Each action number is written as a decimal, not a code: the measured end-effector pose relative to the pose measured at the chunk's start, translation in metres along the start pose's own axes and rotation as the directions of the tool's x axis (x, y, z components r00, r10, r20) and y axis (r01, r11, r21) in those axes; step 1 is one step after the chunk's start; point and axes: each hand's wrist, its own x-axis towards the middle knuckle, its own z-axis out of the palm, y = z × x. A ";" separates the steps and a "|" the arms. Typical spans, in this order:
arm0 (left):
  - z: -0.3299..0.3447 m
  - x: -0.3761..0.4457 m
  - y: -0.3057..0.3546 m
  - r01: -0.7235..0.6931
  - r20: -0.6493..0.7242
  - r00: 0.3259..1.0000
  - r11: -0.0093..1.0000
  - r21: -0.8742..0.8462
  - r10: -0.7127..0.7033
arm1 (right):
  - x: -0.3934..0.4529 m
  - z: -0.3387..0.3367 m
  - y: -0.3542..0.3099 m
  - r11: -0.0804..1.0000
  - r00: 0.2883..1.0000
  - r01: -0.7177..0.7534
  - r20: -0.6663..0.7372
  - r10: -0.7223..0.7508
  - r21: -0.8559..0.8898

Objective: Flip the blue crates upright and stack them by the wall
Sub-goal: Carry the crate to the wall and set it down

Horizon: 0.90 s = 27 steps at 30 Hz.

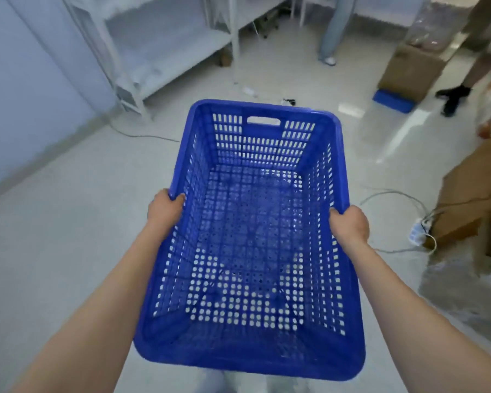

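While both arms reach forward, blue crate sits upright in mid-air over pale floor, open side up. Left hand grips left rim, right hand grips right rim, fingers curled over. White shelving far left, cardboard boxes far right.

Perforated glossy plastic blue crate; shiny smooth floor; matt cardboard box.
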 end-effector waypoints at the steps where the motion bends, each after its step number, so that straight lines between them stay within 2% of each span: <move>1: -0.023 0.004 -0.012 0.010 -0.024 1.000 1.000 -0.022 -0.010 | -0.011 0.010 -0.025 0.999 0.999 0.043 0.000 -0.043 -0.009; 6: -0.133 0.017 -0.082 0.061 -0.179 0.980 0.990 -0.128 -0.084 | -0.063 0.075 -0.144 0.969 0.969 0.244 0.047 -0.243 -0.036; 13: -0.257 0.050 -0.158 0.122 -0.381 0.902 0.967 -0.223 -0.202 | -0.118 0.162 -0.291 0.881 0.879 0.470 0.119 -0.462 -0.049; 21: -0.340 0.126 -0.225 0.178 -0.511 0.802 0.940 -0.290 -0.309 | -0.127 0.287 -0.431 0.791 0.777 0.612 0.205 -0.595 -0.023; 27: -0.392 0.211 -0.256 0.256 -0.577 0.713 0.914 -0.315 -0.399 | -0.115 0.387 -0.551 0.687 0.644 0.726 0.333 -0.689 0.018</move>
